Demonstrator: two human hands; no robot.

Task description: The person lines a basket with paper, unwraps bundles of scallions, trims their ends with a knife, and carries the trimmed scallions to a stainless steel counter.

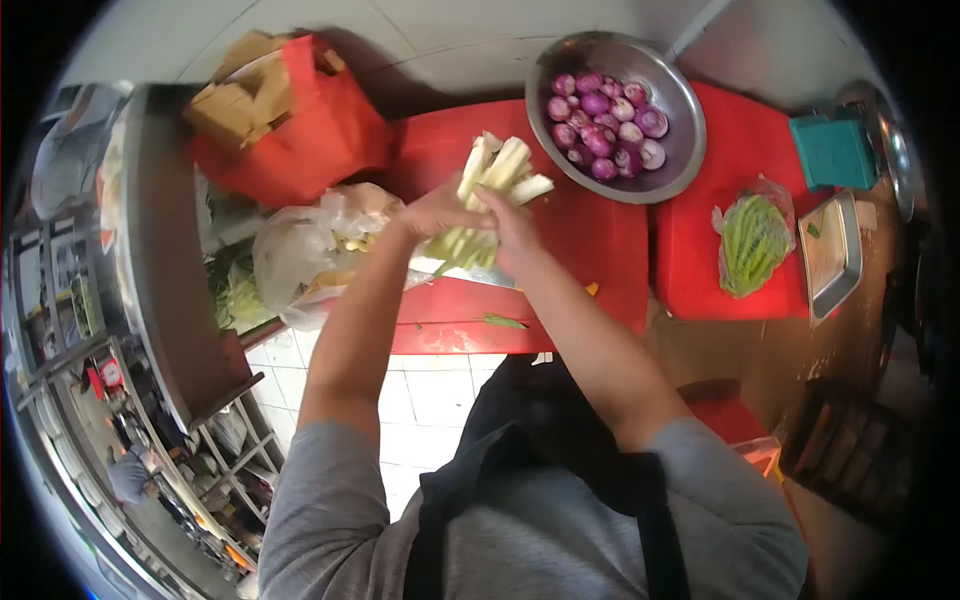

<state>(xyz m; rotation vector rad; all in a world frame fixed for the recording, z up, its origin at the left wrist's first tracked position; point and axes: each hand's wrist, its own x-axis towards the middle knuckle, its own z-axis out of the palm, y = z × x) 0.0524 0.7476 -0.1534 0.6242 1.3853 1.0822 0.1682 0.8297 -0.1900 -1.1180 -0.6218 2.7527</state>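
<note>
A bundle of pale green-white stalks (510, 160) is held above the red table (590, 240). My left hand (438, 212) is wrapped round its left side, and my right hand (512, 228) closes on it from the right. The cut white ends point up and away from me, while greener parts hang below my hands. Under the bundle a knife blade (490, 276) lies on the table, partly hidden. Left of my left hand is a clear plastic bag (300, 258) with yellowish pieces inside. A green scrap (503, 321) lies near the table's front edge.
A metal bowl (683, 165) of purple onions stands at the back. A bag of green vegetables (755, 245), a metal tray (848, 262) and a teal container (830, 152) are at right. A red bag (340, 145) with cardboard stands back left. Another person (130, 474) is at far left.
</note>
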